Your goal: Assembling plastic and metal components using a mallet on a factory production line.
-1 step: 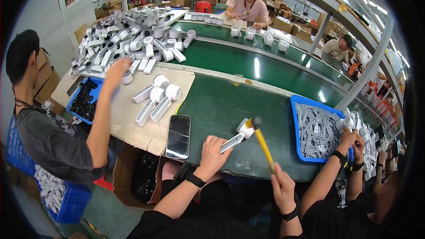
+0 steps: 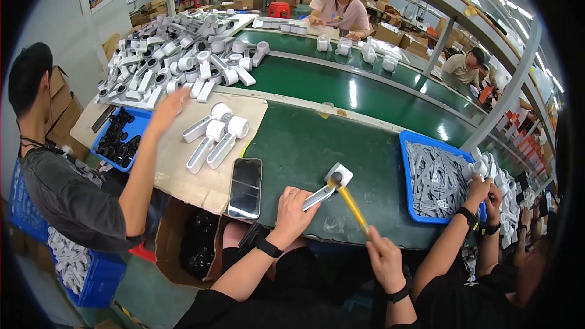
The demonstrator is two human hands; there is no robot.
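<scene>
My left hand [image 2: 292, 214] is wrapped round the grey-and-white handle of a white handheld fan [image 2: 342, 173], which lies on the green bench with its round head pointing away from me. In my right hand [image 2: 385, 254] is a hammer [image 2: 353, 208] with a yellow handle, gripped near the handle's end. The dark hammer head is over the joint between the fan's handle and head; whether it touches, I cannot tell. Left of my left hand lies a black phone [image 2: 246, 187]. Several more white fans [image 2: 218, 136] rest on the cardboard beyond it.
A blue tray [image 2: 403, 173] of grey strips stands at the right, beside a co-worker's hands [image 2: 481, 190]. At the left, another co-worker's arm [image 2: 145, 155] reaches over the cardboard, near a blue tray of black parts [image 2: 117, 140] and a big fan pile [image 2: 177, 55]. A green conveyor [image 2: 341, 88] runs behind.
The hammer has swung down and to the left, from above the fan's head to its joint. The co-worker's hand at the left has shifted a little. My left hand holds its place.
</scene>
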